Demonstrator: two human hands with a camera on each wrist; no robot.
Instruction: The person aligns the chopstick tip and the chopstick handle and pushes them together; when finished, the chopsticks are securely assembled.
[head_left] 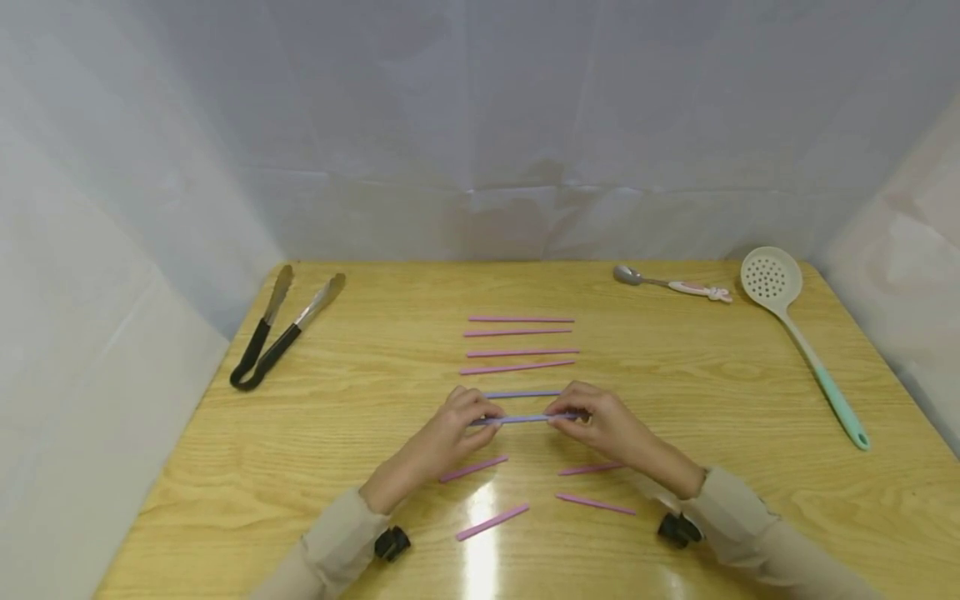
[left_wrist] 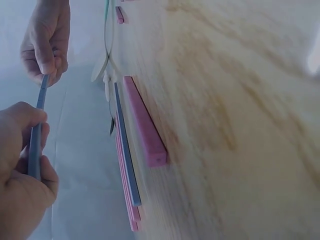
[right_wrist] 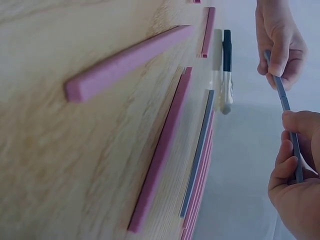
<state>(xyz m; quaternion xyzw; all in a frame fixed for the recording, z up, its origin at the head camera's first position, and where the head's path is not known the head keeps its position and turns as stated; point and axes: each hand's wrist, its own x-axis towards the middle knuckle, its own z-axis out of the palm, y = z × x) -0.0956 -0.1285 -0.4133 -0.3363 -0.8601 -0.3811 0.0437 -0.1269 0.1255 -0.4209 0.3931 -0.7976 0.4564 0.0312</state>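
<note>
My left hand point(head_left: 450, 429) and right hand point(head_left: 611, 425) pinch opposite ends of one blue chopstick point(head_left: 525, 418), held level above the table. In the right wrist view a seam shows along this chopstick point(right_wrist: 284, 102), between the hands. Just beyond it a second blue chopstick point(head_left: 522, 394) lies on the wood. Short pink chopstick pieces lie nearer me: two by the left hand, an upper piece point(head_left: 474, 469) and a lower piece point(head_left: 492, 522), and two by the right, an upper piece point(head_left: 588, 470) and a lower piece point(head_left: 595, 504).
Several full-length pink chopsticks point(head_left: 521, 353) lie in a row beyond the hands. Black-handled tongs point(head_left: 281, 337) rest at the left. A small spoon point(head_left: 660, 283) and a perforated skimmer with a green handle point(head_left: 806, 342) lie at the right. White sheeting point(head_left: 510, 125) surrounds the wooden table point(head_left: 360, 367).
</note>
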